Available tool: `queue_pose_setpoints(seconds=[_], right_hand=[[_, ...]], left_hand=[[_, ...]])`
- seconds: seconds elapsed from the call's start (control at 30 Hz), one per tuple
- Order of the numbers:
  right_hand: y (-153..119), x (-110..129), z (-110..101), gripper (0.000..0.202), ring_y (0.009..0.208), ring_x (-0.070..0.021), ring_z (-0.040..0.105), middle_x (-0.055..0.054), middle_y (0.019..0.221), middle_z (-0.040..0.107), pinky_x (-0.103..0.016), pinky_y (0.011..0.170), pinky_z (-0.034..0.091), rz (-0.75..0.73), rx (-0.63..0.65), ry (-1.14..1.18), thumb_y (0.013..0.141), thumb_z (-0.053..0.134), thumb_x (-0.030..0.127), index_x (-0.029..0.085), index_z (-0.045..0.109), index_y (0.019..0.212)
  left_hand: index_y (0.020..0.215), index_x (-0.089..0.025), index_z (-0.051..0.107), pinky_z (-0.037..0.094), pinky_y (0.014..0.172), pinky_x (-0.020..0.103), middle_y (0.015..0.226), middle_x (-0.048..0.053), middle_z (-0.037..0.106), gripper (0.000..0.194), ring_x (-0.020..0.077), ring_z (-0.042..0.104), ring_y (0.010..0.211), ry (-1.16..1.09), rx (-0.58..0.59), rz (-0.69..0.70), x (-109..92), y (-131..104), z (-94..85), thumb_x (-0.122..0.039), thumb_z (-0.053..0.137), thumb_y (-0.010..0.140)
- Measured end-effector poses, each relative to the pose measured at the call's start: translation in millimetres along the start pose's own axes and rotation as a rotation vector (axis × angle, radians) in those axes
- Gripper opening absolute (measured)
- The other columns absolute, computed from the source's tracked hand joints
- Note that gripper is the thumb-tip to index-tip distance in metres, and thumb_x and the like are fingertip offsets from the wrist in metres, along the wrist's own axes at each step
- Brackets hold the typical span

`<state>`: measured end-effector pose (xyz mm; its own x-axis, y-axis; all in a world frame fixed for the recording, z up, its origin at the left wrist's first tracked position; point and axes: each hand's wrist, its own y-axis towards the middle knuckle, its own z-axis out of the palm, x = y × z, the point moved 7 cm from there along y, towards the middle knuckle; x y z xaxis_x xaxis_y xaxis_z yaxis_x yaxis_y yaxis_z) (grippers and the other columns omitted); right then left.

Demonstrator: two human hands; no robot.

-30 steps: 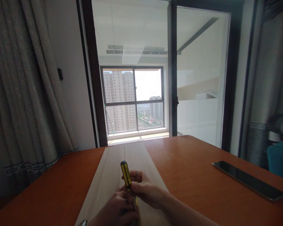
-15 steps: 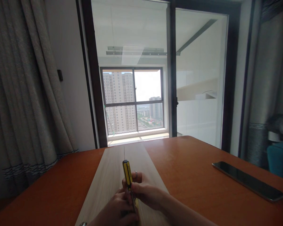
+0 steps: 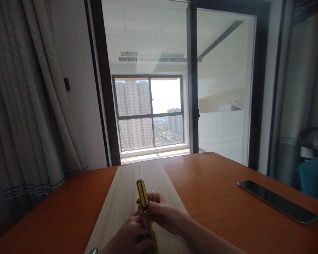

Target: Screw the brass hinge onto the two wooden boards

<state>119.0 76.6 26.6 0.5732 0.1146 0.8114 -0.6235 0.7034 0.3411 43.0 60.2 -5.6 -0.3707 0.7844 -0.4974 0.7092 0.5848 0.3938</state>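
A screwdriver (image 3: 142, 194) with a yellow and black handle stands nearly upright, its handle end up, low in the middle of the head view. My right hand (image 3: 163, 211) pinches the lower part of the handle between thumb and fingers. Just below and to the left, my left hand (image 3: 135, 233) is closed around something near the shaft; a small yellowish piece shows beside its fingers, too hidden to name. Both hands are close together over a pale wood-grain board (image 3: 122, 197).
The board lies on an orange-brown table (image 3: 206, 183). A dark phone (image 3: 277, 201) rests on the table at the right. Beyond the far edge are glass doors, with a curtain (image 3: 37, 106) at the left.
The screwdriver handle has shifted very slightly to the left in my right hand's grip. Both hands otherwise hold nearly the same pose.
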Motion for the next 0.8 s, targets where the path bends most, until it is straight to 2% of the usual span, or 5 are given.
queue_pose_setpoints(seconds=[0.1,0.27,0.47,0.67,0.8], right_hand=[[0.2,-1.6,-2.5,0.044,0.056,-0.0106,0.064,-0.005,0.076,0.07,-0.021,0.055,0.046,-0.007,-0.022,-0.019,0.065,0.088,0.037,0.008,0.071,0.094],[0.7,-4.8,-2.8,0.043,0.054,-0.0117,0.064,-0.005,0.066,0.069,-0.021,0.054,0.046,0.016,-0.038,-0.035,0.069,0.085,0.039,0.008,0.071,0.094],[1.2,-2.4,-3.4,0.041,0.059,-0.0108,0.065,-0.005,0.077,0.069,-0.021,0.056,0.046,0.009,-0.052,0.001,0.071,0.084,0.038,0.009,0.073,0.097],[0.6,-3.5,-3.5,0.038,0.06,-0.012,0.064,-0.007,0.077,0.07,-0.023,0.058,0.046,0.017,-0.029,0.028,0.078,0.078,0.04,0.008,0.072,0.099],[0.4,-1.5,-0.5,0.048,0.058,-0.0107,0.063,-0.006,0.075,0.069,-0.021,0.056,0.045,0.003,-0.012,-0.016,0.065,0.086,0.043,0.008,0.071,0.095]], left_hand=[[0.075,-0.019,0.07,0.041,0.101,0.031,0.096,0.004,0.07,0.017,0.0212,0.057,0.097,-0.003,0.028,0.025,0.4,0.7,1.5,-0.032,0.065,0.084],[0.077,-0.018,0.07,0.041,0.1,0.031,0.1,0.004,0.07,0.01,0.0224,0.056,0.102,-0.016,0.014,0.002,-0.1,1.0,-0.7,-0.028,0.07,0.079],[0.079,-0.019,0.072,0.044,0.099,0.032,0.094,0.005,0.07,0.013,0.0225,0.057,0.103,-0.025,0.042,-0.005,-7.5,1.5,-2.5,-0.03,0.066,0.082],[0.076,-0.019,0.072,0.044,0.097,0.031,0.095,0.005,0.07,0.015,0.0223,0.057,0.102,-0.051,0.013,0.003,-8.1,0.9,-3.6,-0.032,0.067,0.082],[0.08,-0.019,0.072,0.042,0.1,0.031,0.101,0.004,0.071,0.012,0.0221,0.057,0.103,-0.058,0.019,0.017,-6.3,1.0,-2.3,-0.03,0.067,0.082]])
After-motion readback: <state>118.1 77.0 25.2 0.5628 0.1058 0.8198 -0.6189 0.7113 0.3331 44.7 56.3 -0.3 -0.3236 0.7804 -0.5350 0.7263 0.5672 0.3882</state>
